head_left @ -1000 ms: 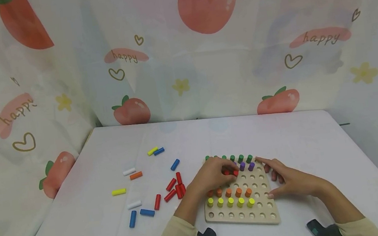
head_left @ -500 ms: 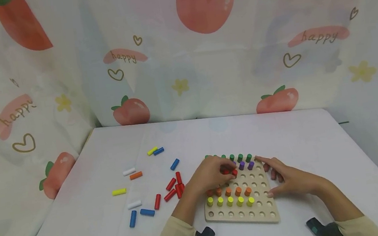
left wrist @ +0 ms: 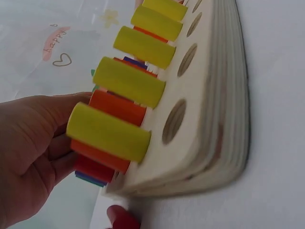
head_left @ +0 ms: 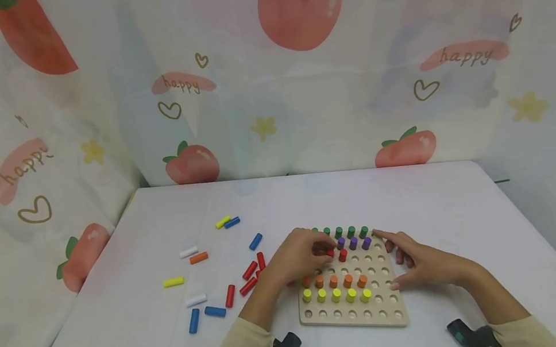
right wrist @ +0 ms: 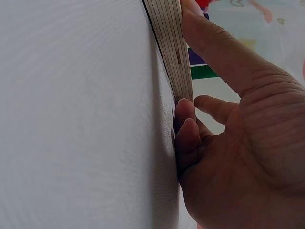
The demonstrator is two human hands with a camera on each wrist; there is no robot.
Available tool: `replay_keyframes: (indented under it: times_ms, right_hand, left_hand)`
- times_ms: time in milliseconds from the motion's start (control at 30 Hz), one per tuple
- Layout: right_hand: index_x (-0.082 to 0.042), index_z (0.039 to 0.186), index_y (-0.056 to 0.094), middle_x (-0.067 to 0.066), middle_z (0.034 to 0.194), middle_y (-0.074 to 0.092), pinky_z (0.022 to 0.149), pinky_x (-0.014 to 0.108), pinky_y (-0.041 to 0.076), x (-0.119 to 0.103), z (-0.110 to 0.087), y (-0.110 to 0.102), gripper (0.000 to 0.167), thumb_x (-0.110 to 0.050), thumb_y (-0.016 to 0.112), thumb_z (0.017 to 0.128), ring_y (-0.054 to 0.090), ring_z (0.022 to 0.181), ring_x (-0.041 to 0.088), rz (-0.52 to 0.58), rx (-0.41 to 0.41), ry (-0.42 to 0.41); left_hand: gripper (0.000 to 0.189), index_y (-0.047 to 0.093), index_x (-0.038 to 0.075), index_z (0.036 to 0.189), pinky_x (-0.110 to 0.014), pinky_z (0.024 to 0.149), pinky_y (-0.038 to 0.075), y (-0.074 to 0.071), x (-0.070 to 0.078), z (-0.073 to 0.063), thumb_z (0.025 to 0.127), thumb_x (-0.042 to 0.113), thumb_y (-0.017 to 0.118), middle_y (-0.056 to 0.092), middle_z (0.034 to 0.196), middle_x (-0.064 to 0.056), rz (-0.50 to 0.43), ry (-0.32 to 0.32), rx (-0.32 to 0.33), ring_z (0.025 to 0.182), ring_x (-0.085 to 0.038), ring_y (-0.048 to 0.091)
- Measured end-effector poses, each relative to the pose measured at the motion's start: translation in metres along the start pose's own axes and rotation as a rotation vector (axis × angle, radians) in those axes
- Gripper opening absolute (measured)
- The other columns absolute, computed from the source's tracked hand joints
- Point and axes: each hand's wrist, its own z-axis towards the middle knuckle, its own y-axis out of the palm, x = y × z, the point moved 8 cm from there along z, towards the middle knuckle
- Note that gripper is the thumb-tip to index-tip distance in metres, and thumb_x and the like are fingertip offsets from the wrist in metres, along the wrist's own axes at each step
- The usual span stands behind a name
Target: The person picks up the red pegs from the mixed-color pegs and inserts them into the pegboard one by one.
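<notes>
A pale wooden pegboard (head_left: 322,319) lies on the table, with rows of round holes. Upright pegs stand in it: green ones (head_left: 351,231) at the back, then purple (head_left: 353,243), red, orange (head_left: 348,281) and yellow (head_left: 351,295). My left hand (head_left: 295,255) hovers over the board's left side, fingers loosely curved, fingertips close to the red pegs; a red peg (head_left: 342,256) stands just right of them. In the left wrist view, yellow pegs (left wrist: 108,132) partly hide the fingers. My right hand (head_left: 432,263) steadies the board's right edge, thumb on the rim, index finger at the back corner.
Loose pegs lie left of the board: several red ones (head_left: 230,295), blue ones (head_left: 215,312), two white ones (head_left: 196,300), an orange one (head_left: 198,258) and two yellow ones (head_left: 173,282). A printed curtain (head_left: 256,83) hangs behind the white table (head_left: 137,341).
My left hand has drawn back slightly to the left, uncovering the rightmost red peg, which stands in the board. The right hand stays at the board's edge.
</notes>
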Motion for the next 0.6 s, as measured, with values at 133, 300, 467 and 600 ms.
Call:
replay_keyframes:
  times_ms: [133, 300, 467, 600]
  right_hand:
    - [-0.019, 0.163, 0.028, 0.008, 0.122, 0.038, 0.076, 0.028, 0.043, 0.0, 0.0, -0.001, 0.106, -0.035, 0.091, 0.079, 0.043, 0.099, 0.024, 0.002, -0.002, -0.003]
    - [-0.021, 0.163, 0.027, 0.008, 0.122, 0.038, 0.076, 0.028, 0.042, 0.001, 0.0, -0.003, 0.106, -0.035, 0.091, 0.08, 0.043, 0.099, 0.024, -0.006, 0.005, -0.004]
    - [-0.02, 0.163, 0.028, 0.008, 0.122, 0.038, 0.076, 0.028, 0.042, 0.001, 0.0, -0.002, 0.106, -0.035, 0.091, 0.079, 0.043, 0.099, 0.024, 0.0, 0.004, -0.001]
    - [-0.019, 0.163, 0.027, 0.008, 0.122, 0.038, 0.077, 0.028, 0.043, 0.001, 0.0, -0.001, 0.106, -0.035, 0.091, 0.079, 0.043, 0.1, 0.024, -0.001, 0.001, 0.001]
  left_hand:
    - [0.027, 0.078, 0.017, 0.118, -0.022, 0.088, 0.052, -0.005, -0.007, -0.005, 0.091, 0.016, 0.082, 0.071, 0.1, 0.015, 0.001, -0.027, -0.003, 0.094, -0.001, 0.062]
    - [0.028, 0.078, 0.016, 0.118, -0.022, 0.088, 0.053, -0.014, -0.015, -0.011, 0.091, 0.015, 0.083, 0.072, 0.102, 0.014, 0.002, -0.025, 0.004, 0.095, -0.002, 0.063]
    - [0.027, 0.078, 0.018, 0.118, -0.026, 0.092, 0.053, -0.021, -0.022, -0.02, 0.092, 0.017, 0.082, 0.072, 0.104, 0.014, 0.015, -0.029, 0.004, 0.101, -0.005, 0.064]
    - [0.026, 0.078, 0.018, 0.117, -0.031, 0.094, 0.054, -0.028, -0.03, -0.029, 0.092, 0.015, 0.081, 0.073, 0.106, 0.014, -0.015, -0.045, 0.018, 0.104, -0.007, 0.066]
